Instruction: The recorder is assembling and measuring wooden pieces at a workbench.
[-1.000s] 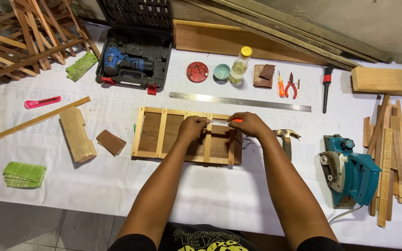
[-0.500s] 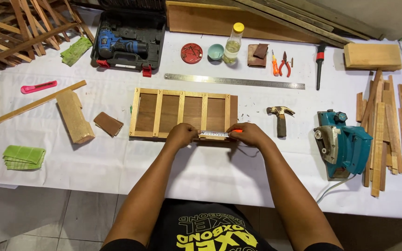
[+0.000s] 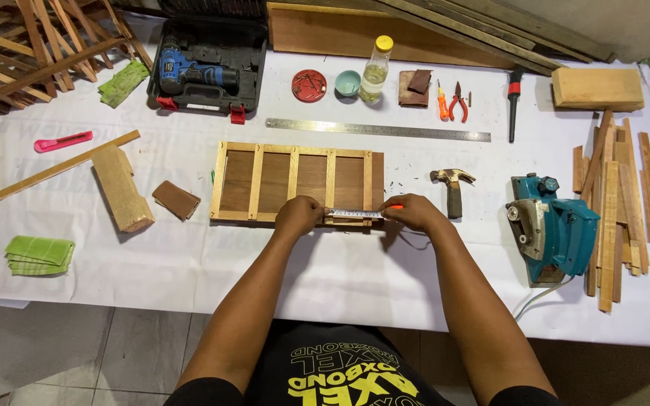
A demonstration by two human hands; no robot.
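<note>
So both hands are now sitting at the near rail of the slatted wooden frame (image 3: 297, 180), moved down from its far edge. Left hand (image 3: 300, 216) and right hand (image 3: 409, 213) are pinching a measuring tape (image 3: 355, 214) stretched between them; hammer (image 3: 453, 188) is lying just right of the right grip.

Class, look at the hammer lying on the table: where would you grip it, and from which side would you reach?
Grip the hammer by its dark handle, probably from the near edge of the table. It lies flat with the metal head pointing away and the handle end toward the person, just beyond the right hand.
</note>
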